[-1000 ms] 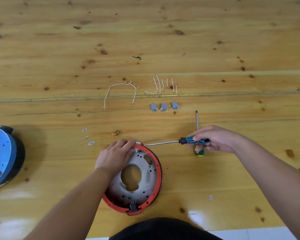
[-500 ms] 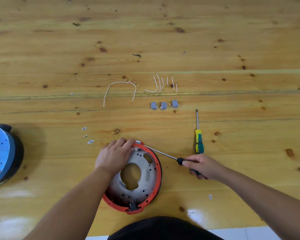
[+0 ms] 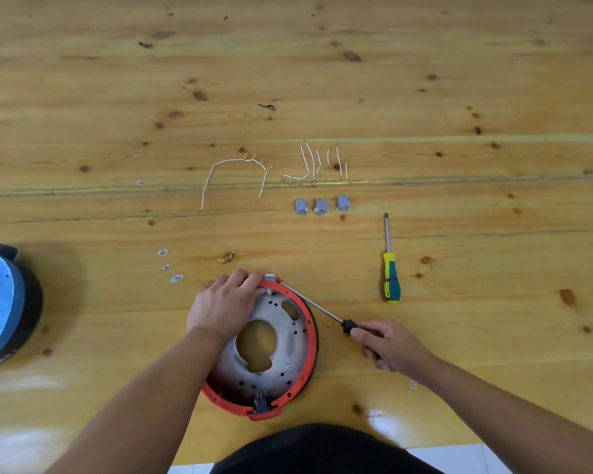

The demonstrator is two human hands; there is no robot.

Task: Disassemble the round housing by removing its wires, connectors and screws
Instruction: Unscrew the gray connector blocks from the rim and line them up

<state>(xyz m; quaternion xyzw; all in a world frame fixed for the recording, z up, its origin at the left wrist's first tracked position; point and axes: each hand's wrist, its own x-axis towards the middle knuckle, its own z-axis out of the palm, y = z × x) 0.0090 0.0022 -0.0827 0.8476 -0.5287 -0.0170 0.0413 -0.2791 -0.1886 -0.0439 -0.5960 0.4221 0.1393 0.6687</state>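
The round housing (image 3: 298, 340), a grey plate inside an orange-red rim, lies on the wooden table in front of me. My left hand (image 3: 225, 306) grips its upper left rim. A grey connector (image 3: 269, 277) sits at the top of the rim, and a black connector (image 3: 261, 405) at the bottom. My right hand (image 3: 389, 345) holds the black handle of a thin screwdriver (image 3: 317, 307), whose tip reaches the grey connector. Removed white wires (image 3: 310, 165) and three grey connectors (image 3: 320, 205) lie farther back.
A yellow-and-teal screwdriver (image 3: 390, 268) lies to the right of the housing. A blue and black round part (image 3: 0, 302) stands at the left edge. Small white tags (image 3: 172, 265) lie left of the housing. A long white wire (image 3: 235, 174) is spread behind them.
My right hand has swung down and toward me with the thin screwdriver, its tip staying at the grey connector; the yellow-and-teal screwdriver it covered is now exposed. My left hand stays on the rim.
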